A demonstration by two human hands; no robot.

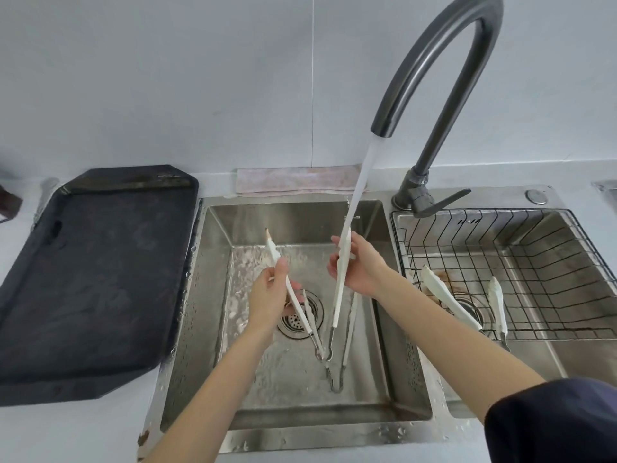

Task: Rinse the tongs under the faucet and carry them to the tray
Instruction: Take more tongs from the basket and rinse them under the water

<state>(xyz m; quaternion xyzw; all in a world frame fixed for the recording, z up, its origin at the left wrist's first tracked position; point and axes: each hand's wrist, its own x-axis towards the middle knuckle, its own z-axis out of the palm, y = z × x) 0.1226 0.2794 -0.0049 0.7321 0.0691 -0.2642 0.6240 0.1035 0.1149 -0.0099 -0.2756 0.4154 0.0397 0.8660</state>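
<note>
White-tipped metal tongs are spread wide in a V over the left sink basin. My left hand grips the left arm of the tongs, whose tip points up at the back. My right hand grips the right arm, and the water stream from the dark faucet lands on its tip. The hinge end hangs low above the basin floor near a second pair of tongs lying there. The dark tray sits on the counter to the left.
A wire basket fills the right basin and holds another white-tipped pair of tongs. A folded cloth lies behind the left basin. The faucet lever points right. The drain is under my left hand.
</note>
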